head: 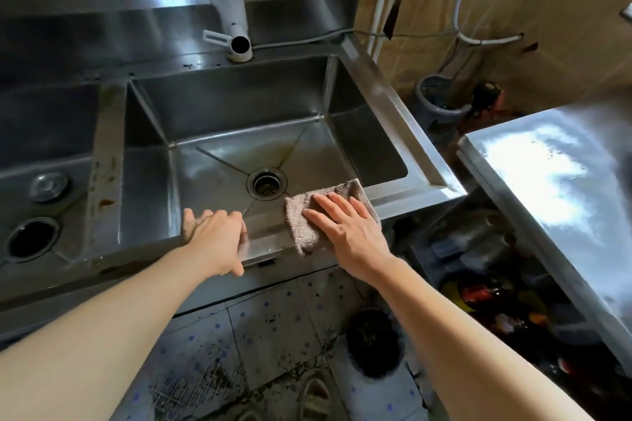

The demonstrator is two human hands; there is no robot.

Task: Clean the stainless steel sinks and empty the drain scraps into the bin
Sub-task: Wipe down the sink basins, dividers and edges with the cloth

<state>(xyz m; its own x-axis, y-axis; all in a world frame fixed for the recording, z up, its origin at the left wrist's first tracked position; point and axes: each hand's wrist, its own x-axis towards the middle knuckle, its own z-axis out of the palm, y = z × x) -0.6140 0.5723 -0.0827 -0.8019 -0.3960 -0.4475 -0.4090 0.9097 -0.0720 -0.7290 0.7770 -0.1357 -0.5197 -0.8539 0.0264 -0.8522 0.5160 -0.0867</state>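
Sink (239, 106), right-hand basin of stainless steel, lies just ahead of both hands. Right hand (345, 225), fingers straight, presses a folded cloth (301, 215) flat on the near rim; left hand (215, 236) curls over that same rim beside it. Drain strainer (266, 183), between and just beyond the hands, holds dark scraps. The cloth looks soft and limp, best worked under a flat palm; wet steel is probably slippery; the strainer seems light and would likely lift by its edge.
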